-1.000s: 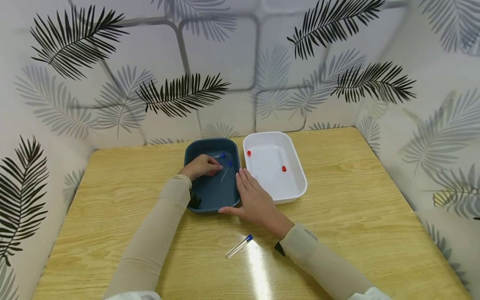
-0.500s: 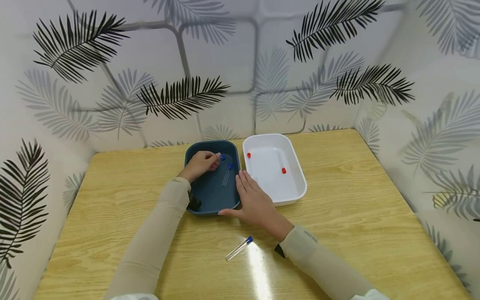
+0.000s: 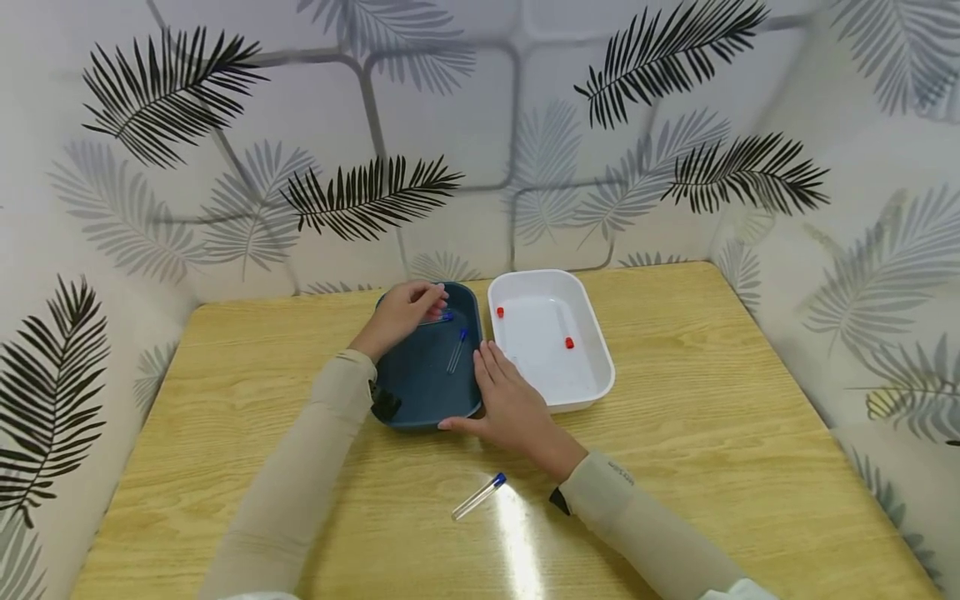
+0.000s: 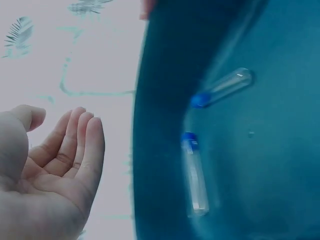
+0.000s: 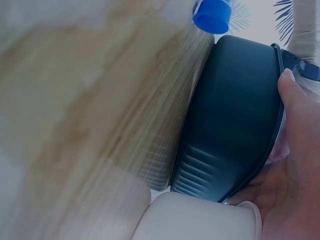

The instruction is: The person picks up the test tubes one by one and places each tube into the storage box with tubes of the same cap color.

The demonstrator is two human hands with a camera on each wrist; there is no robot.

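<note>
Over the far end of a dark blue plastic tray (image 3: 427, 392) is my left hand (image 3: 405, 312), holding nothing. In the left wrist view this hand (image 4: 60, 170) has its fingers loosely bent and the thumb apart from them. Two clear test tubes with blue caps lie on the tray floor: one tube (image 3: 457, 352) near the right wall, the other (image 3: 441, 320) partly under the left hand. My right hand (image 3: 513, 404) rests at the tray's near right corner, fingers extended along the right rim and thumb on the near rim.
A white tray (image 3: 551, 379) stands to the right of the dark one. Inside it show a red cap (image 3: 500, 312) at the left and another red cap (image 3: 569, 342) at the right. A blue-capped test tube (image 3: 477, 497) lies on the wooden table (image 3: 675, 375) in front.
My left hand has moved from the middle of the dark tray toward its far end and up, away from the tubes. The near tube now lies uncovered. The right hand has stayed put.
</note>
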